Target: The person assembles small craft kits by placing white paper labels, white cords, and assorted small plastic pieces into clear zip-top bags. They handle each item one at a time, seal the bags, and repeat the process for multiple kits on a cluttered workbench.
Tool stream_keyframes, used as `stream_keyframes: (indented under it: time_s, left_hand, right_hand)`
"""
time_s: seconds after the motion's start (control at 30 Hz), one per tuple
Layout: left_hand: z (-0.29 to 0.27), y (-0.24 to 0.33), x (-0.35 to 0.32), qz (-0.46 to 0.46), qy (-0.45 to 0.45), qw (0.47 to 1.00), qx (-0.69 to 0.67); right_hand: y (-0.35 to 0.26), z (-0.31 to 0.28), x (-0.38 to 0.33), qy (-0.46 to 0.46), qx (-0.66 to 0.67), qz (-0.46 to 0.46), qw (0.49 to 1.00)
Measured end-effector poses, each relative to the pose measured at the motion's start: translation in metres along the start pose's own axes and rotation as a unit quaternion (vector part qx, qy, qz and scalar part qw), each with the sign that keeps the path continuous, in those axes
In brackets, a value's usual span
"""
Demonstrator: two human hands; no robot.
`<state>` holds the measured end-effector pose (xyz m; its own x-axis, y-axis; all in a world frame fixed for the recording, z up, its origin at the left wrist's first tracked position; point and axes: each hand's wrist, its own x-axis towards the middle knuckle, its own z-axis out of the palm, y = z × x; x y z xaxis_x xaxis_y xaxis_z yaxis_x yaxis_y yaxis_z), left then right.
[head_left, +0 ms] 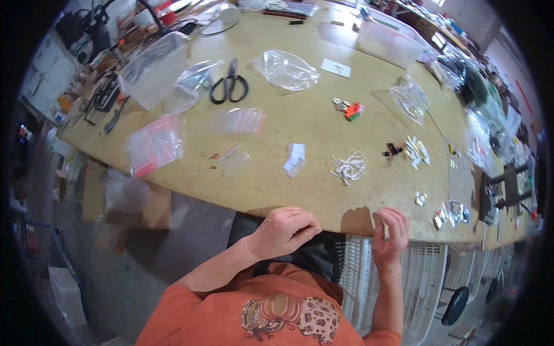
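Both hands sit at the near edge of the workbench (277, 190). The left hand (284, 230) is curled, fingers pressed together; whatever it holds I cannot tell. The right hand (391, 233) pinches a small pale slip (385, 229) at the edge, which looks light and floppy, best taken by its rim. Clear red-striped zip bags (154, 144) lie left, a white card (336, 67) far across.

A workshop: a long plywood worktable (311, 124) strewn with black scissors (229, 85), clear zip bags (156, 144), a coil of white cord (350, 167) and small parts, with clear plastic bins (151, 69) and cluttered tool shelves (490, 98) alongside
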<state>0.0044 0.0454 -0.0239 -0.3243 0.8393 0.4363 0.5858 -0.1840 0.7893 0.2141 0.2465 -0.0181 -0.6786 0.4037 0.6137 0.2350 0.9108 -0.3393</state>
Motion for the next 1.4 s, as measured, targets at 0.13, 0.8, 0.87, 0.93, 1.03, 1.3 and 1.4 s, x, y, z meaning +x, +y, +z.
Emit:
stream_keyframes:
  time_s: [0.13, 0.8, 0.87, 0.93, 1.03, 1.3, 1.4]
  left_hand:
    - [-0.042, -0.017, 0.000, -0.035, 0.169, 0.966, 0.192]
    - [-0.116, -0.072, -0.006, -0.149, 0.190, 0.894, 0.378]
    - [-0.115, -0.076, -0.009, -0.150, 0.186, 0.892, 0.383]
    - [-0.111, -0.078, -0.012, -0.173, 0.217, 0.910, 0.310]
    - [-0.102, -0.071, -0.020, -0.225, 0.284, 0.927, 0.093]
    - [-0.059, 0.003, -0.016, -0.097, 0.278, 0.953, -0.070]
    - [-0.052, 0.016, -0.015, 0.007, 0.233, 0.972, 0.024]
  right_hand:
    - [-0.019, 0.029, 0.011, -0.050, 0.056, -0.021, 0.997]
    - [-0.042, 0.050, 0.021, -0.115, 0.147, 0.052, 0.981]
    - [-0.047, 0.052, 0.022, -0.123, 0.156, 0.044, 0.979]
    - [-0.055, 0.053, 0.021, -0.131, 0.167, 0.051, 0.976]
    - [-0.078, 0.047, 0.026, -0.159, 0.223, 0.107, 0.956]
    - [-0.137, 0.046, 0.043, -0.265, 0.494, 0.312, 0.767]
    - [-0.133, 0.051, 0.051, -0.285, 0.577, 0.366, 0.673]
